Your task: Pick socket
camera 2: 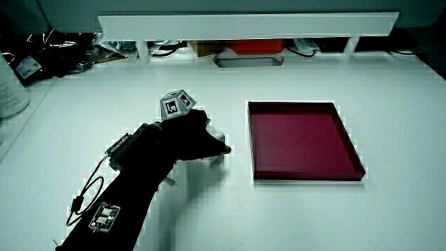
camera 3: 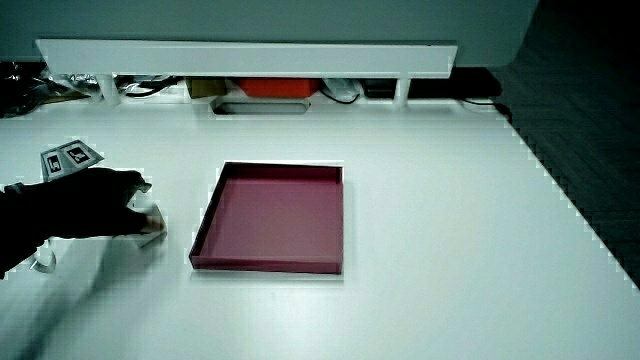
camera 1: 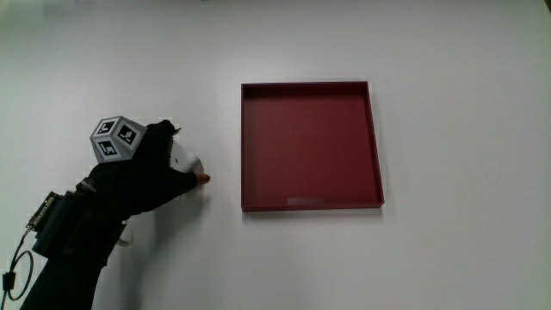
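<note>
The socket is a small white block lying on the white table beside the dark red tray. The gloved hand lies over it with its fingers curled around it, and the patterned cube sits on the back of the hand. Most of the socket is hidden under the fingers. In both side views a white corner of the socket shows at the fingertips, low on the table. The tray is shallow, square and holds nothing.
A low white partition runs along the table's edge farthest from the person, with cables and small boxes under it. A pale cylinder stands at the table's edge in a side view. A cable and small device hang from the forearm.
</note>
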